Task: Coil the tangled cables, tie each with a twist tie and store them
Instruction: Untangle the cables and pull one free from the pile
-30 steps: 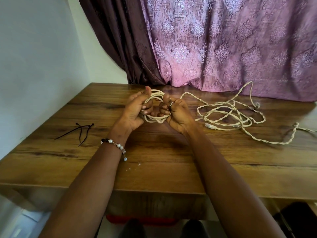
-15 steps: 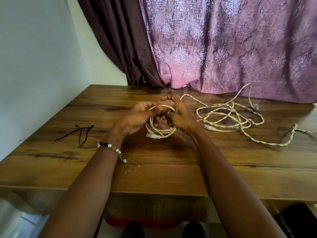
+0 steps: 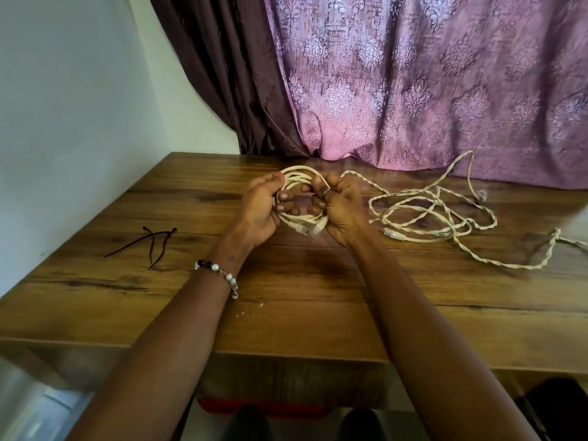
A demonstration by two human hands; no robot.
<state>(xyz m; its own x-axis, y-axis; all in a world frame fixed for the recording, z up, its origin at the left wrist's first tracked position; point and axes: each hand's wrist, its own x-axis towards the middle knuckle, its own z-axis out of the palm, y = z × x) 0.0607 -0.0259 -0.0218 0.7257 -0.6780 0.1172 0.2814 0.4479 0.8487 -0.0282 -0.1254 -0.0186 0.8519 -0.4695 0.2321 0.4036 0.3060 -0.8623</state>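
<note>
I see both hands up over the middle of the brown wood-grain desk (image 3: 286, 313), and between them the cream-white coiled cable (image 3: 297, 173), wound into a round bundle of several loops. The left hand (image 3: 259, 210) has its grip closed on the left side of the coil, thumb over the top strands and fingertips poking through the centre. The right hand (image 3: 342, 206), with a ring on one finger, has its grip closed on the right side in the same way, fingers curled into the hole of the coil. At the near edge of the bundle a clear plastic plug end (image 3: 307, 230) sticks out below the hands. The coil is held just above the desk, and I cannot tell whether its lower edge touches the wood.

On the right, a loose tangle of cream twisted cable (image 3: 445, 214) sprawls on the desk, one strand running from it up to the right hand, another trailing off toward the right edge. On the left, well apart from the hands, a few thin black twist ties (image 3: 152, 243) lie crossed on the wood. A beaded bracelet (image 3: 222, 275) of pearl and dark beads circles the left wrist. Behind the desk hangs a mauve patterned curtain (image 3: 429, 84).
</note>
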